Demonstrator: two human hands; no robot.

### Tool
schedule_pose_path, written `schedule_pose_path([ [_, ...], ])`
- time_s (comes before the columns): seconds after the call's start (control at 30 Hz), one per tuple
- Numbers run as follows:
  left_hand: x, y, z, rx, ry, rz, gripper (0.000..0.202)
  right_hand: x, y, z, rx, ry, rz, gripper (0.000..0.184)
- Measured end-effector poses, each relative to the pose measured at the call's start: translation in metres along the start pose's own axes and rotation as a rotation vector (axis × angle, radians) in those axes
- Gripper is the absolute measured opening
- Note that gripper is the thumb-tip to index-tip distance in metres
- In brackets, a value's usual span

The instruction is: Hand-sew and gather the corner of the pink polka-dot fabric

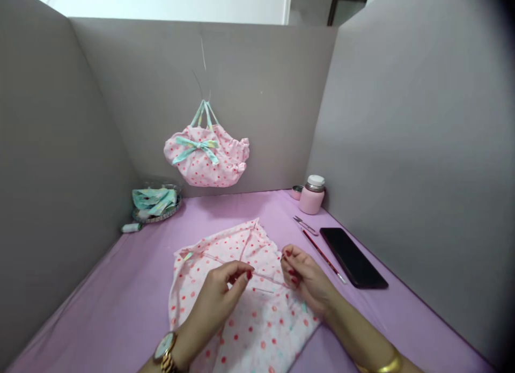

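A white cloth with pink dots [257, 314] lies on the purple table cover [120, 298] in front of me. My left hand [219, 298], with a gold watch at the wrist, pinches a thin thread or cord [265, 278] above the cloth. My right hand [306, 279] holds the other end of that thin line with its fingers curled, just over the cloth's right edge. The line runs taut between the two hands. Whether a needle is in either hand is too small to see.
A finished pink dotted bag with a teal bow [207, 153] hangs on the grey back wall. A dish of teal ribbon [156, 204] and a thread spool [131, 228] sit back left. A pink jar [312, 195], small snips [304, 224], a red pencil [322, 254] and a black phone [353, 257] lie right.
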State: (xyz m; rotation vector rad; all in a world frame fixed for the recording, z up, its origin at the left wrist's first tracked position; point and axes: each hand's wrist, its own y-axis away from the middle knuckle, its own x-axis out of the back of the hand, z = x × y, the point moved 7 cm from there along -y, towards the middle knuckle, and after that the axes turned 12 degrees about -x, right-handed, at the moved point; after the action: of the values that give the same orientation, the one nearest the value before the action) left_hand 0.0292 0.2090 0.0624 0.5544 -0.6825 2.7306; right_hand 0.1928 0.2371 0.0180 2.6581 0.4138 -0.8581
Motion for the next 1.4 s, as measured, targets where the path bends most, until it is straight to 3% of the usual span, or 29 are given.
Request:
schedule_pose_path([
  [0.17,-0.028,-0.001,-0.003,0.116,0.072,-0.050,0.021,-0.018,0.005,0.012,-0.045,0.107,-0.088,0.027],
  [0.4,-0.049,-0.004,-0.019,0.187,0.367,0.084,0.027,-0.019,0.008,0.023,-0.026,0.168,-0.113,0.033],
  [0.5,-0.049,-0.005,-0.017,0.191,0.427,0.095,0.016,-0.020,0.007,0.031,-0.079,0.200,-0.129,0.033],
  [0.63,-0.037,-0.002,-0.019,0.191,0.300,0.145,0.020,-0.022,0.006,0.033,-0.057,0.335,-0.133,0.032],
  [0.8,-0.025,0.002,-0.024,0.154,0.099,0.165,0.018,-0.021,0.009,0.014,0.164,0.723,0.037,0.026],
  [0.93,-0.012,0.000,-0.025,0.135,-0.035,0.205,0.019,-0.011,0.010,0.001,0.185,0.678,0.147,0.024],
  [1.0,-0.012,-0.003,-0.022,0.066,-0.167,0.135,0.017,-0.004,0.009,-0.002,0.175,0.584,0.200,0.024],
  [1.1,-0.033,-0.005,-0.020,-0.051,-0.392,-0.130,0.014,0.001,0.007,0.001,0.156,0.518,0.225,0.026],
  [1.17,-0.047,-0.005,-0.022,-0.083,-0.487,-0.246,0.015,0.000,0.006,0.004,0.139,0.524,0.218,0.026],
  [1.3,-0.062,-0.006,-0.028,-0.100,-0.515,-0.315,0.017,0.000,0.004,0.010,0.102,0.544,0.212,0.024],
  [1.4,-0.063,-0.007,-0.029,-0.113,-0.516,-0.328,0.015,-0.001,0.004,0.012,0.111,0.542,0.185,0.024],
])
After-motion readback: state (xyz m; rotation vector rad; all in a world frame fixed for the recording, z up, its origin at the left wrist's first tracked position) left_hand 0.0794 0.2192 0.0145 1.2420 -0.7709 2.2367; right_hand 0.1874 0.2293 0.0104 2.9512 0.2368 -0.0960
